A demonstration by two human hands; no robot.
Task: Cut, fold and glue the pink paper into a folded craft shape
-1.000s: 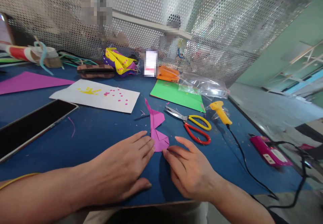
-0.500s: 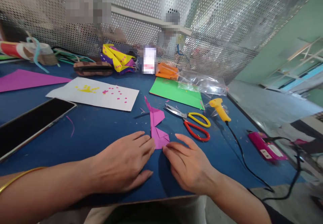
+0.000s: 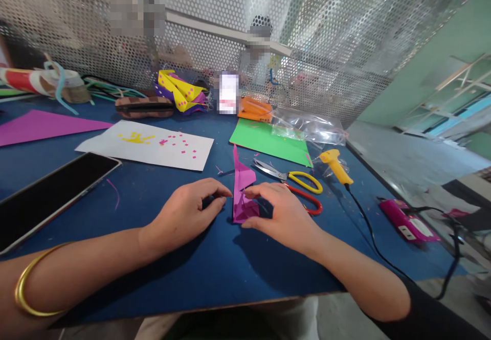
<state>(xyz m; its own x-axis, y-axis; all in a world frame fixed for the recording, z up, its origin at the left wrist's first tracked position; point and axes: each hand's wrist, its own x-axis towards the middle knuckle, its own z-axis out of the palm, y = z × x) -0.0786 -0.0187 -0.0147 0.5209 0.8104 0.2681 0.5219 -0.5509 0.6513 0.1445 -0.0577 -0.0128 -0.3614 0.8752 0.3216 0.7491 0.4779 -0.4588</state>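
Note:
A folded magenta paper piece [image 3: 241, 189] stands partly raised on the blue table [image 3: 153, 197]. My right hand [image 3: 282, 214] pinches its right side between thumb and fingertips. My left hand [image 3: 190, 212] curls just left of the paper, fingertips touching its left edge near the middle. Red-and-yellow scissors [image 3: 295, 181] lie just behind my right hand.
A white sheet [image 3: 148, 145] with yellow and pink bits, a green sheet [image 3: 268, 140], a purple sheet [image 3: 42, 125] and a dark tablet [image 3: 49, 191] lie around. A yellow glue gun [image 3: 335, 166] with black cord and a pink device [image 3: 408, 222] sit right. Perforated metal screen behind.
Both hands moved forward and lifted off the table; the flat-pressed magenta paper is now raised and pinched at its sides.

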